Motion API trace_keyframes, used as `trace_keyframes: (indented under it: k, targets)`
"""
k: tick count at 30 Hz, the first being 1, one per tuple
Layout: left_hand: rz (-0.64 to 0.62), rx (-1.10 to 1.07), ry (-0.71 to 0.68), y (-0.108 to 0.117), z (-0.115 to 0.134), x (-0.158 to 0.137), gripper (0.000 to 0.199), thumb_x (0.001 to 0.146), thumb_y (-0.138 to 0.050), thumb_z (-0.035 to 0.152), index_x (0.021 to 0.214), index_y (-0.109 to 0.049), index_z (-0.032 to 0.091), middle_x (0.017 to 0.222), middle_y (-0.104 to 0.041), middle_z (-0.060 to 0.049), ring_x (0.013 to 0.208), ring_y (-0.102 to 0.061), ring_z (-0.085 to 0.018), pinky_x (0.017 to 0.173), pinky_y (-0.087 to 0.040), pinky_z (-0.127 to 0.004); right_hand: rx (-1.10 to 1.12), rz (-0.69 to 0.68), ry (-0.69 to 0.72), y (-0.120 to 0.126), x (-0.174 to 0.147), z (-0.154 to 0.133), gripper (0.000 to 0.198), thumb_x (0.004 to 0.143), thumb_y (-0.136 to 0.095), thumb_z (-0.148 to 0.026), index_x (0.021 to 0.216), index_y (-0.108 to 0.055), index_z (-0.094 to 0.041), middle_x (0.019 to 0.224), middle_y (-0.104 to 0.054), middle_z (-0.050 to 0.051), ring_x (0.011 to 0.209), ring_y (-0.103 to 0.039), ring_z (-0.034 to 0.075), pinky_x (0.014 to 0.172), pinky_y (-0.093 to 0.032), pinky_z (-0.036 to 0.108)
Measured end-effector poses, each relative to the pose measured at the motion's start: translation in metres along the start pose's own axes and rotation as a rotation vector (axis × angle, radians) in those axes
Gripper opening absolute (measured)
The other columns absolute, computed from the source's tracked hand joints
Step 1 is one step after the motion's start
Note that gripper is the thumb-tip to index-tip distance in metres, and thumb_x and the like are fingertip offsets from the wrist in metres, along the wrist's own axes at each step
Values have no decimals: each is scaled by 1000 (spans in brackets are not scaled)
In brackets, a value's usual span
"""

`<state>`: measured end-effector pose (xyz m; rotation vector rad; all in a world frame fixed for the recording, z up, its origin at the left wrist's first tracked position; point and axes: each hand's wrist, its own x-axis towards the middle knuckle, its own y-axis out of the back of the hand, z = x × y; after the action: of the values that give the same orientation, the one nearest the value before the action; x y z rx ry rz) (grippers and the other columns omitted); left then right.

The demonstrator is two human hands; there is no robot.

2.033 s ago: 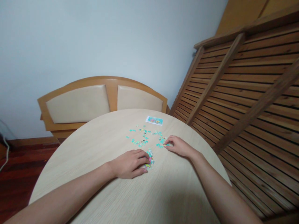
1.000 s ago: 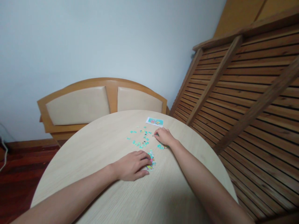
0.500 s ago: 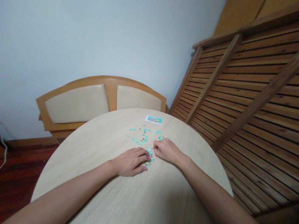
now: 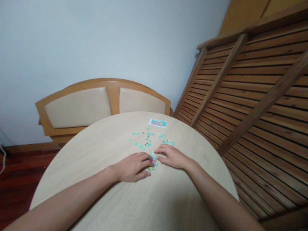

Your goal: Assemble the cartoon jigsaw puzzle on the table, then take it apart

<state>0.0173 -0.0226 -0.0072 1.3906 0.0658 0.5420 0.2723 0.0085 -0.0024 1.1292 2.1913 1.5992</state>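
Note:
Partly joined jigsaw pieces (image 4: 153, 163) in pink, yellow and teal lie on the round table between my hands. My left hand (image 4: 136, 166) rests at their left side, fingers spread, with the fingertips on the pieces and covering part of them. Over their upper right edge is my right hand (image 4: 172, 155), thumb and fingers apart, with nothing visible between them. Loose teal jigsaw pieces (image 4: 142, 146) are scattered beyond my left hand. Another small cluster of loose pieces (image 4: 166, 140) lies just past my right hand.
A picture card (image 4: 158, 123) with a teal cartoon scene lies toward the far edge of the pale round table (image 4: 101, 205). Behind it stands a padded wooden headboard (image 4: 113, 93). A slatted wooden panel (image 4: 240, 96) leans on the right.
My right hand has opened from a pinch, its fingers stretching left over the top of the joined pieces. My left hand stays in place on them.

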Motion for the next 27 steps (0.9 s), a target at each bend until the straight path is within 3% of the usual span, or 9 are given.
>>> trace_keyframes:
  k: [4,13,20,27]
  targets:
    - [7,-7,-9,0,0,0,34,100,-51,39,126,-58,18,120,-61,-14,114,-58,-27,101,-47,-40,14,-6,2,-4,1,2,22,89,-66,-28,109,-74,-21,101,-70,6,97,-64,20,90,-47,32]
    - [13,1,-10,-1,-1,0,35,99,-52,39,127,-58,19,121,-61,-14,114,-58,-27,100,-48,-40,112,28,-44,-13,2,6,15,79,-68,-16,94,-69,-19,94,-69,4,90,-62,18,84,-48,30]
    - [14,7,2,0,1,1,34,100,-51,38,126,-58,19,121,-62,-13,115,-58,-27,101,-48,-40,155,-13,-19,-10,2,1,25,80,-64,-13,103,-71,-20,97,-69,4,89,-62,18,83,-47,28]
    - [6,14,6,-2,-2,0,37,99,-52,37,130,-57,19,124,-61,-13,116,-58,-27,102,-47,-41,80,-15,-11,-5,0,1,18,79,-68,-15,96,-70,-19,94,-70,3,91,-62,19,84,-46,29]
